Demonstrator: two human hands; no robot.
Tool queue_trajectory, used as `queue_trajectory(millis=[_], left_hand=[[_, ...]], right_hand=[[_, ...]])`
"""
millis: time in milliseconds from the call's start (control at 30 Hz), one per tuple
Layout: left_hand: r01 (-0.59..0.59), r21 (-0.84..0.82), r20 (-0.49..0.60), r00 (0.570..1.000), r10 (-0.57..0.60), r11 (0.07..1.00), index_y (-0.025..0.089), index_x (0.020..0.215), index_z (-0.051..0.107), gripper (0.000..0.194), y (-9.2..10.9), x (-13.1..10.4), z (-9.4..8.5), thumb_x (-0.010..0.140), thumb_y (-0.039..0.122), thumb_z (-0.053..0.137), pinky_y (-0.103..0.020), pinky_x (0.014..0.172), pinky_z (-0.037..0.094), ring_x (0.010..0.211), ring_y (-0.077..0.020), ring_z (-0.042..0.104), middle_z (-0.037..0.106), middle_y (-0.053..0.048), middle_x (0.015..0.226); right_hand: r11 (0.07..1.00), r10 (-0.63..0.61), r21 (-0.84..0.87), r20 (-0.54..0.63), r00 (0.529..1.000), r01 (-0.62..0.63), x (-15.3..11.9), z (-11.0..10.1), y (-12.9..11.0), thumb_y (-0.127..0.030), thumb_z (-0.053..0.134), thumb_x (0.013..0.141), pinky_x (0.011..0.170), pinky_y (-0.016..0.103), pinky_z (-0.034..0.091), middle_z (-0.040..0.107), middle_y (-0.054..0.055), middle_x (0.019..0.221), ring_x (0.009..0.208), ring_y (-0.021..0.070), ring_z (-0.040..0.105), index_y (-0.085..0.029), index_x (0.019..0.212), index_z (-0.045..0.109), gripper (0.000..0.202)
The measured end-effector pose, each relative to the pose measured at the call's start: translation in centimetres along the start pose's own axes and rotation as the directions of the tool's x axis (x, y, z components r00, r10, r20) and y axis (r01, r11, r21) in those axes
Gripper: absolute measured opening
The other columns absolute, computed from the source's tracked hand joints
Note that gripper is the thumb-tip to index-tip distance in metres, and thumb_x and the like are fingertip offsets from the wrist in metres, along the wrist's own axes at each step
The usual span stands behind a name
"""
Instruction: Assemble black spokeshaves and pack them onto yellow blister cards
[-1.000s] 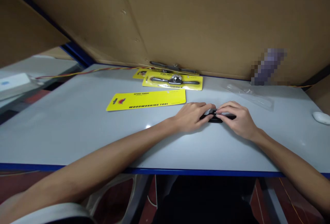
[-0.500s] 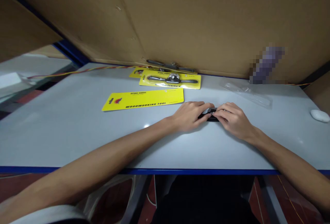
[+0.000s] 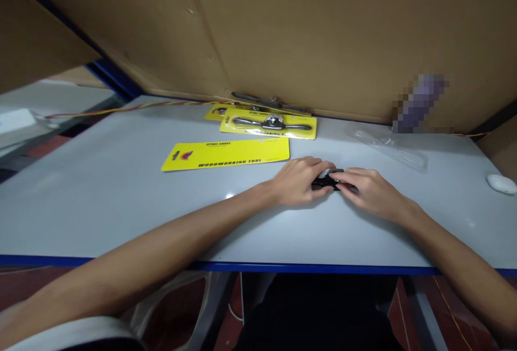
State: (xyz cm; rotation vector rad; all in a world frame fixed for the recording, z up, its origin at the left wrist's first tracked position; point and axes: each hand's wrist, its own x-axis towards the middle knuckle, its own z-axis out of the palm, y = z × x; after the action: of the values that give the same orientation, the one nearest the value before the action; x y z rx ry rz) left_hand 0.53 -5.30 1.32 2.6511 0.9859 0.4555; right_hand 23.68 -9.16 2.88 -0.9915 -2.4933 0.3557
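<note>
A black spokeshave (image 3: 323, 182) lies on the table between my two hands, much of it covered by them. My left hand (image 3: 301, 181) is closed round its left side, thumb at the near edge and fingers at the far edge. From the right, my right hand (image 3: 369, 189) pinches at a small shiny part in the middle of the spokeshave; the fingers hide most of that part. Left of the hands lies a yellow backing card (image 3: 226, 154) printed "Spoke Shave" and "Woodworking Tool".
Behind, a packaged spokeshave (image 3: 269, 125) on a yellow card lies in front of further ones by the cardboard wall (image 3: 302, 28). A clear plastic blister (image 3: 388, 149) rests at the back right, a white mouse-like object (image 3: 501, 183) at the right edge. Red and yellow wires (image 3: 133, 109) run along the back left.
My right hand's fingers have shifted and opened slightly at the spokeshave's middle, uncovering more of it. My left hand stays on the tool, its thumb slightly moved.
</note>
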Motion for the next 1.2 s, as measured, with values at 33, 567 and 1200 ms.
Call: queue_trajectory(millis=[33,567,1200], left_hand=[[-0.003,-0.001,-0.008,1.0,0.003,1.0,0.019,0.128,0.064,0.047,0.0,0.0,0.0,0.092,0.047,0.053,-0.036,0.076,0.049,0.086,-0.0244,0.064,0.07,-0.008,0.095],[-0.111,-0.068,-0.026,0.994,0.109,0.991,0.02,0.105,0.057,0.025,-0.4,0.0,-0.1,0.096,0.042,0.051,-0.034,0.076,0.046,0.086,-0.0217,0.058,0.065,-0.006,0.094],[-0.06,-0.062,-0.033,0.998,0.058,0.996,0.022,0.115,0.053,0.031,-0.5,-0.2,0.1,0.094,0.045,0.056,-0.034,0.073,0.047,0.081,-0.0215,0.06,0.064,-0.004,0.091]], right_hand=[[1.0,0.002,0.01,0.006,1.0,-0.002,0.0,-0.1,0.1,-0.016,0.053,0.1,0.082,0.038,0.056,0.077,0.006,0.104,0.087,0.0203,0.07,-0.026,0.128,0.074,0.036],[0.989,-0.053,-0.135,0.001,0.999,0.053,-0.3,-0.7,1.0,-0.025,0.054,0.104,0.075,0.036,0.052,0.071,0.005,0.091,0.078,0.0207,0.064,-0.024,0.124,0.072,0.027],[0.92,-0.189,-0.357,-0.04,0.981,0.163,0.0,1.2,0.1,-0.017,0.051,0.097,0.07,0.034,0.041,0.067,0.007,0.081,0.073,0.0189,0.056,-0.017,0.085,0.071,0.023]])
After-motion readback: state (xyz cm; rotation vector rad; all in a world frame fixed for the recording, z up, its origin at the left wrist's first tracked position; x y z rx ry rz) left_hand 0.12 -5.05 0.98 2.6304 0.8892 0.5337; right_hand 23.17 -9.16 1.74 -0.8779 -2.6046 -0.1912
